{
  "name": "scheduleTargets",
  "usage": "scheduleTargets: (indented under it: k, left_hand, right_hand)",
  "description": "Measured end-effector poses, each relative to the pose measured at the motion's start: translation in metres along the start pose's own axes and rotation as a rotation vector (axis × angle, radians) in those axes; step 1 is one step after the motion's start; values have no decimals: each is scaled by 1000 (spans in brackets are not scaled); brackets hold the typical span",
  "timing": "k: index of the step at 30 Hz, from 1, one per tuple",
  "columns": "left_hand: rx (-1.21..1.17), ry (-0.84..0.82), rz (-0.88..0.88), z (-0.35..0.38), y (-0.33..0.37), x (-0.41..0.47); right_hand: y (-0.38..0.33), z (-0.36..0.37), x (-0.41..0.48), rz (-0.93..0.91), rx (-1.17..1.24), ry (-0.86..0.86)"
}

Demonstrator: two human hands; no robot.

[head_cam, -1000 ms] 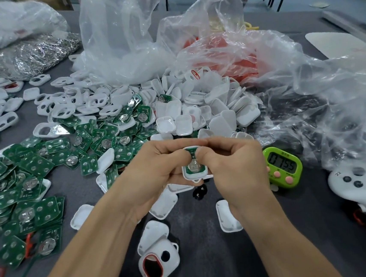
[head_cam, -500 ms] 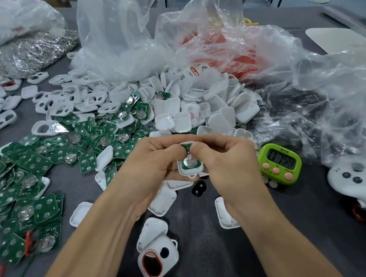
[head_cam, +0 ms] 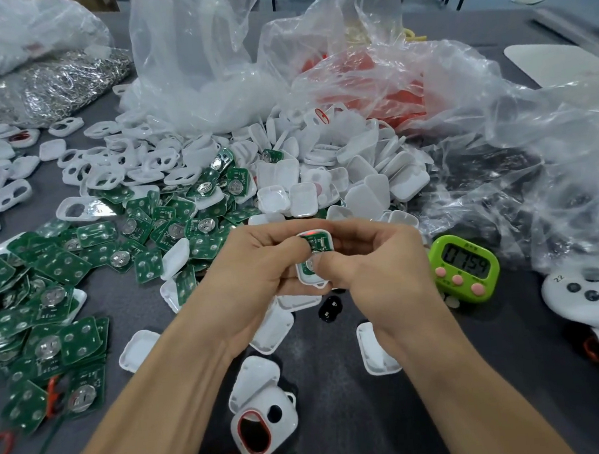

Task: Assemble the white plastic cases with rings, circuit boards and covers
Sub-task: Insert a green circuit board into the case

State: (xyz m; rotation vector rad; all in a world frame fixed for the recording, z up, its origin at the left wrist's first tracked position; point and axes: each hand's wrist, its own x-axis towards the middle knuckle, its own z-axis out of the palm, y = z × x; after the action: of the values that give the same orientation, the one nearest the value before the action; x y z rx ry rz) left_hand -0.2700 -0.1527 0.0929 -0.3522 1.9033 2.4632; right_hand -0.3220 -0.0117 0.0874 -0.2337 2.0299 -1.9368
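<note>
Curled left hand [head_cam: 254, 267] beside curled right hand [head_cam: 377, 268]

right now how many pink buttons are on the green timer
3, in a row along the lower front edge of the green timer: the left button, the middle button and the right button. None seems hidden.

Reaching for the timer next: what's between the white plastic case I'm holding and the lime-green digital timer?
Your right hand, gripping the white plastic case, lies between it and the lime-green digital timer; the head view shows this.
</note>
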Motion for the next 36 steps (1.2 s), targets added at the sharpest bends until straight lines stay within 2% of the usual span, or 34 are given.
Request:
scheduleTargets:
  k: [2, 13, 14, 16, 18, 20, 22, 24, 26, 28, 33, 34, 36]
  left_hand:
    - [-5, 19, -8, 1, 0, 0]
    - [-29, 134, -9, 5, 2, 1]
    - [-27, 169, -10, 4, 2, 1]
    - [-53, 222, -29, 2, 3, 3]
    - [-63, 223, -39, -1, 3, 3]
    - [-68, 214, -39, -4, 4, 2]
    - [-87, 196, -40, -7, 4, 1]
    - [-115, 179, -46, -9, 5, 2]
    - [-148, 169, -57, -12, 7, 2]
    - [-188, 165, -70, -14, 8, 3]
    - [-236, 138, -114, -17, 9, 3]
    - [-244, 132, -122, -17, 9, 3]
    - [-256, 116, -137, -17, 9, 3]
  right_hand:
    - [1, 1, -1, 3, -26, 15]
    - [-6, -4, 0, 19, -3, -126]
    - [-8, -9, 2, 8, 4, -79]
    - [-14, -24, 10, -79, -106, 120]
    - [-21, -42, 17, -213, -342, 314]
    - [-30, -54, 25, -284, -566, 394]
    - [-39, -55, 35, -265, -800, 331]
    - [-45, -49, 43, -201, -980, 162]
    - [-48, -38, 45, -185, -1047, 9]
    - [-47, -27, 47, -219, -1105, -58]
    - [-35, -13, 49, -278, -1373, -27]
    - [-34, -15, 48, -312, -1362, -2]
    - [-28, -24, 47, -358, -1189, 40]
